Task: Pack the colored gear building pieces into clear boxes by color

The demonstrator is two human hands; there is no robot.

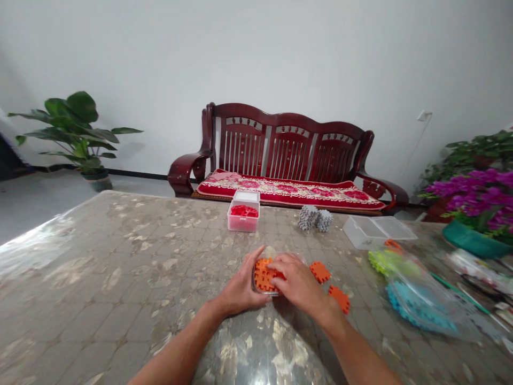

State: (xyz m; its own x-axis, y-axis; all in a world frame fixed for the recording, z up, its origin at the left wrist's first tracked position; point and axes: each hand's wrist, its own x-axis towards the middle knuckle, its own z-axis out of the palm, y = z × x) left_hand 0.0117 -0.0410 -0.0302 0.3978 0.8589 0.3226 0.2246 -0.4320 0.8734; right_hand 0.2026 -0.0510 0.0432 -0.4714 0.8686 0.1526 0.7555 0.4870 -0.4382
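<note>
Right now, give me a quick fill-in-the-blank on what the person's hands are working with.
The left hand and right hand hold a clear tub of ____ plastic pieces. Two loose pieces lie to the ____ of the hands. The clear box farther back holds ____ pieces.

Missing words: orange; right; red.
</note>
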